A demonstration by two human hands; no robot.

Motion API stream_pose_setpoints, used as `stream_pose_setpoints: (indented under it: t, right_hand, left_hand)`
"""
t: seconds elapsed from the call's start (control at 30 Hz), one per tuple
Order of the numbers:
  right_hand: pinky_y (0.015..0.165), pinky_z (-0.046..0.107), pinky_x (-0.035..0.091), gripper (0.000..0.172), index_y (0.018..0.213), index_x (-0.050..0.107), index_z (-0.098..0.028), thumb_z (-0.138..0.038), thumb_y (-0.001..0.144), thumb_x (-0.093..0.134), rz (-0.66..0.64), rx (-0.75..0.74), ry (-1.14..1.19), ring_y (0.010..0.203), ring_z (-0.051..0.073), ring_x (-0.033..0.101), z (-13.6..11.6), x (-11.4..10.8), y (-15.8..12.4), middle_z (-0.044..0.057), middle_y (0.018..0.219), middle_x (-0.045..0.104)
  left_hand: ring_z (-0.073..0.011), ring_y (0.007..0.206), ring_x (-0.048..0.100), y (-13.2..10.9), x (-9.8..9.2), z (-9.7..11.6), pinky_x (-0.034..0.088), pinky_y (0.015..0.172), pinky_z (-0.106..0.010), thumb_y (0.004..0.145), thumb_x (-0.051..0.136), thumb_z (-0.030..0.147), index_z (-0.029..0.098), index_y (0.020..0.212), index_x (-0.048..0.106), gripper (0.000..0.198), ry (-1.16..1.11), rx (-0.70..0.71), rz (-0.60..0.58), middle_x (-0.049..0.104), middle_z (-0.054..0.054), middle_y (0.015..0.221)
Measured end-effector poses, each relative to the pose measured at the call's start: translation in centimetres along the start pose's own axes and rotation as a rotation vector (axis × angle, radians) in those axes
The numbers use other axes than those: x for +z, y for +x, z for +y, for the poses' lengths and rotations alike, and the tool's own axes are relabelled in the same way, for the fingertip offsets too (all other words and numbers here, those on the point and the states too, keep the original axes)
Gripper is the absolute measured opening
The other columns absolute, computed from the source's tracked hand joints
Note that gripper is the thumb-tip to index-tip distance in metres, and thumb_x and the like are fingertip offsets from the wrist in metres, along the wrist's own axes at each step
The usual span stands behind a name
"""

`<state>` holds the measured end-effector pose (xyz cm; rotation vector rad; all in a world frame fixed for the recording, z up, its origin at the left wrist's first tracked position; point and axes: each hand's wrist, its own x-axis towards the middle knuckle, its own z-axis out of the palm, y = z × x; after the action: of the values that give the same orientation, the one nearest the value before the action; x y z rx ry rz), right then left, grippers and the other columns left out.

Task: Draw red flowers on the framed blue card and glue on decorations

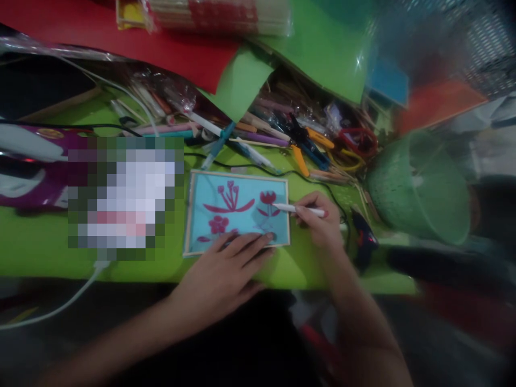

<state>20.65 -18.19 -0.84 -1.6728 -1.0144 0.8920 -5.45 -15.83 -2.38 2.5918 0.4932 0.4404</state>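
Note:
A light-blue card (pixel 248 188) with a pale narrow frame lies on the green tabletop, bearing dark red flower drawings. My right hand (pixel 320 215) pinches a white marker (pixel 298 209) with a reddish end. The marker's tip is at the tulip-like flower (pixel 267 198) on the card's right side. My left hand (pixel 236 263) lies flat over the card's lower edge, fingers stretched out, and covers part of the drawing there. Fine detail at the tip is too blurred to tell whether it touches the surface.
A blurred-out phone-like device (pixel 133 199) with a white cable (pixel 86 290) lies left. Behind the card are scattered pens, scissors (pixel 358 141) and an orange-handled tool (pixel 308 148). A green basket (pixel 419 188) stands right, near a dark glue-gun-like object (pixel 363 236). Red paper (pixel 181 59) lies at the back.

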Motion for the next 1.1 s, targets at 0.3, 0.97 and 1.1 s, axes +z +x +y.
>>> stream_pose_setpoints:
  t: [0.3,0.97,1.1]
  right_hand:
    - [0.052,0.025,0.046,0.019,0.082,0.071,-0.021,-0.038,0.080,0.079,-0.006,0.005,-0.054,0.055,0.013,0.060,-0.33,0.03,-0.09,-0.001,0.069,0.072]
    - [0.053,0.025,0.043,0.016,0.081,0.071,-0.021,-0.035,0.080,0.079,-0.027,-0.002,-0.030,0.055,0.012,0.057,-0.47,-0.06,-0.16,-0.001,0.068,0.070]
    - [0.053,0.025,0.043,0.016,0.080,0.071,-0.021,-0.035,0.079,0.079,-0.027,-0.003,-0.035,0.056,0.013,0.057,-0.30,-0.18,-0.16,-0.001,0.068,0.070]
  left_hand:
    - [-0.0258,0.133,0.057,0.13,-0.20,0.12,0.041,0.113,-0.043,0.097,0.068,0.044,0.026,0.143,0.062,0.049,0.008,-0.004,0.000,0.058,-0.003,0.157]
    - [-0.0260,0.133,0.056,0.05,-0.16,0.07,0.038,0.112,-0.044,0.100,0.065,0.044,0.025,0.142,0.061,0.046,-0.005,0.000,0.012,0.057,-0.001,0.158]
    - [-0.0257,0.133,0.056,0.07,-0.09,0.02,0.037,0.112,-0.045,0.100,0.065,0.045,0.025,0.143,0.060,0.048,0.007,0.002,0.004,0.055,0.001,0.159]
